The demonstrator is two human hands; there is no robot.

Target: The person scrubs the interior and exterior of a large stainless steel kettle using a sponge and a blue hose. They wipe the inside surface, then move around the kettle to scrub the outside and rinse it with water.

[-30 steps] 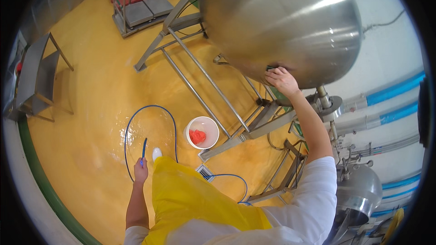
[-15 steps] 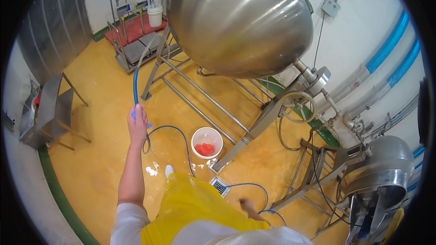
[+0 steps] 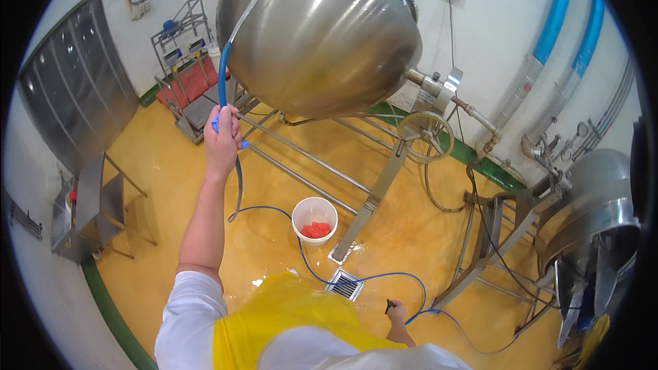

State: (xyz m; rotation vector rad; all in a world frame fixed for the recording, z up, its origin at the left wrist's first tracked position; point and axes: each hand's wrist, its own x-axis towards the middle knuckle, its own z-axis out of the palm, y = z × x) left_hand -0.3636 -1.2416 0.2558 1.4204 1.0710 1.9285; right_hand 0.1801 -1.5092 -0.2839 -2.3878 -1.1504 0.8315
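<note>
My left hand (image 3: 223, 136) is stretched out ahead, closed around a blue hose (image 3: 223, 77). Small purple-blue parts show between and beside the fingers. From the hose's end a pale stream of water (image 3: 248, 14) rises in front of the large rounded steel kettle (image 3: 319, 41). Low at the right, my right hand (image 3: 397, 312) is closed on a small black object (image 3: 389, 306), whose kind I cannot make out. Between my hands, a white bucket (image 3: 297, 216) stands on the floor with crumpled red material (image 3: 316, 230) inside.
The hose trails over the wet yellow floor (image 3: 260, 257), across a drain grate (image 3: 345, 284). The kettle's metal frame (image 3: 363, 216) and handwheel (image 3: 426, 137) stand ahead. A smaller steel kettle (image 3: 589, 199) is at the right, a steel table (image 3: 103, 199) at the left, a platform scale (image 3: 195, 109) farther back.
My left hand has risen and moved slightly right with the hose, and the stream now crosses the kettle. The view has tilted up. My right hand has come further into view, showing the black object.
</note>
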